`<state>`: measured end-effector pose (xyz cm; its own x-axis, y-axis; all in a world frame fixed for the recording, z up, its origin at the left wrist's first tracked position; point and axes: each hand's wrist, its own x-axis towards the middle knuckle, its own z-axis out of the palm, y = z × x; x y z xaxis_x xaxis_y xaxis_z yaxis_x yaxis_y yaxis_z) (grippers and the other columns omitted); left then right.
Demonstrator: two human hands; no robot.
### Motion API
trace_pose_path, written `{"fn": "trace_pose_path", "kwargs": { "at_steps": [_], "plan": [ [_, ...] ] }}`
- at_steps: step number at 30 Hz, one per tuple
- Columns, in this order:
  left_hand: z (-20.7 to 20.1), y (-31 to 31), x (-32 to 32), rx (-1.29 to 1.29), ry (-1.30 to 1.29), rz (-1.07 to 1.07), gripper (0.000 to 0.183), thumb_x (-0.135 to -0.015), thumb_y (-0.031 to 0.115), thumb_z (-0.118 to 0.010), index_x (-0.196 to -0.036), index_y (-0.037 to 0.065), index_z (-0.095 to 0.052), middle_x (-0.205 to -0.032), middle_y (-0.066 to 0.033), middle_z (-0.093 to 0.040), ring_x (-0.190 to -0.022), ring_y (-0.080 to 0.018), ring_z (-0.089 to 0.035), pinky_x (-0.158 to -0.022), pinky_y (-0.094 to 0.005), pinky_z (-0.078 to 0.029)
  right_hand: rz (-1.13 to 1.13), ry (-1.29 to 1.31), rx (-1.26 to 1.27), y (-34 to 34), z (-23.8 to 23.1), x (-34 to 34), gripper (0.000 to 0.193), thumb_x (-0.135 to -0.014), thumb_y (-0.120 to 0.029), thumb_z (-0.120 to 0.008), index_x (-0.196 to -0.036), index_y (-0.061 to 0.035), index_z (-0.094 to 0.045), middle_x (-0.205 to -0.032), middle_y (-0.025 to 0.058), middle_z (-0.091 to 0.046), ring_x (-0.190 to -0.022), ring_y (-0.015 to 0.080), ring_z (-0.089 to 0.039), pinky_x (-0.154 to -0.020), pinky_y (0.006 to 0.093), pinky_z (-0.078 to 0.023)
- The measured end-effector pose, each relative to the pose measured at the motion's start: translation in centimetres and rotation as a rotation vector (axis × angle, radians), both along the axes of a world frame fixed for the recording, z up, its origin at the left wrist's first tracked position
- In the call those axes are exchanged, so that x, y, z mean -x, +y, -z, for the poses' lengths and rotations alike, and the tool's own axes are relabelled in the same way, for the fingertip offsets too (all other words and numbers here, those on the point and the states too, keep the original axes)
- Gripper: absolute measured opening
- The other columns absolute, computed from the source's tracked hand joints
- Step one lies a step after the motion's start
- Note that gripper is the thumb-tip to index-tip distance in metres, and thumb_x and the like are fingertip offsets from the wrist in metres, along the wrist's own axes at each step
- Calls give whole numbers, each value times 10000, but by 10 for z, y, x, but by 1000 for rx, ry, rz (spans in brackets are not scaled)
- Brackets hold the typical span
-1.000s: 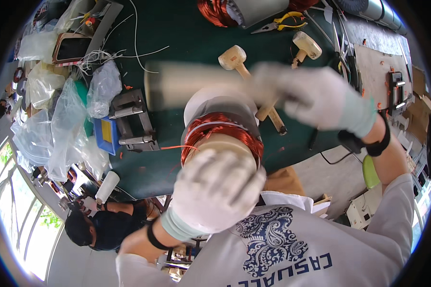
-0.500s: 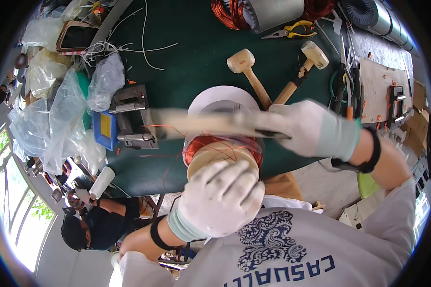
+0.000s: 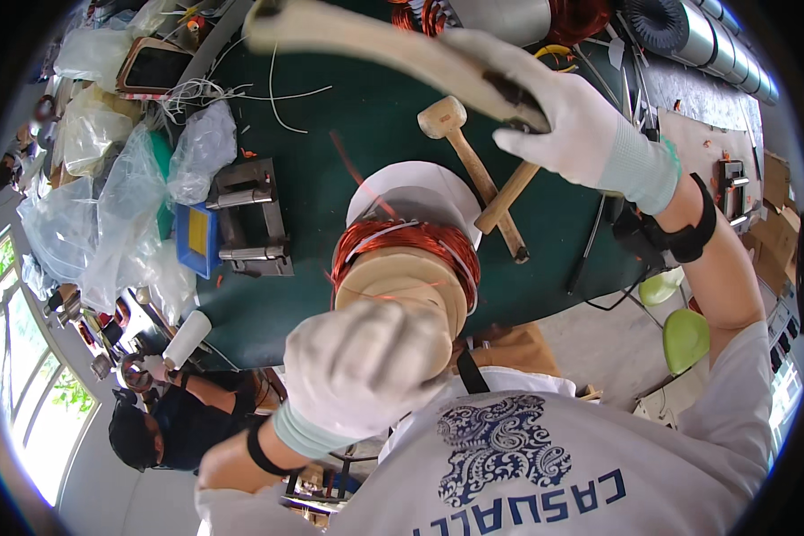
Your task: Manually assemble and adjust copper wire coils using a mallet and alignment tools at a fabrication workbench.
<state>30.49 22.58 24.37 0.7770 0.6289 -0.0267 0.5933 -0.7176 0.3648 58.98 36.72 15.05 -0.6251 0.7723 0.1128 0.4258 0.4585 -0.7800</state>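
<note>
My gloved left hand [image 3: 362, 371] is closed over the near side of a stepped round wooden block [image 3: 402, 272]. The block presses against a ring of red copper wire windings [image 3: 366, 239], with a white cord along its edge. Loose wire ends rise beyond the coil, beside a white cylindrical collar [image 3: 420, 183]. Up and to the right, my gloved right hand [image 3: 572, 116] grips a long pale wooden stick [image 3: 375, 45] by its dark end. Motion blurs the stick, which slants up to the left. Beneath that hand lie a wooden mallet [image 3: 445, 118] and another wooden handle [image 3: 507, 198].
A metal fixture [image 3: 250, 219] and a blue tray [image 3: 195, 239] sit on the green table's left, near clear plastic bags [image 3: 107, 232]. Metal cylinders [image 3: 697, 45] stand at the far right. At lower left, another person [image 3: 179, 420] works. Green stools [image 3: 685, 341] stand right.
My right hand has lifted the stick up and away from the coil, toward the far side. My left hand has shifted slightly left and curled tighter on the block.
</note>
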Motion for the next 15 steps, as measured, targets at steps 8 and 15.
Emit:
{"fn": "trace_pose_path", "kwargs": {
  "at_steps": [8,15],
  "plan": [
    [-20,6,-7,206,172,-386,876,-627,317,-920,-1401,114,-563,-1306,-160,-559,-1153,-388,-579,-973,-487,-491,-101,-410,293,-57,-25,-25,784,-845,-95,-686,-1568,-228,-412,-1026,165,-713,-844,360,-709,-745,427,-585],
    [-65,-36,38,38,-308,-621,868,-522,189,-966,-1287,23,-590,-1236,-163,-614,-1063,-360,-625,-936,-479,-520,477,-650,-70,-124,25,-72,597,-847,-123,-695,-1428,-140,-560,-1158,169,-652,-1197,384,-581,-1012,484,-489]
  ]
}}
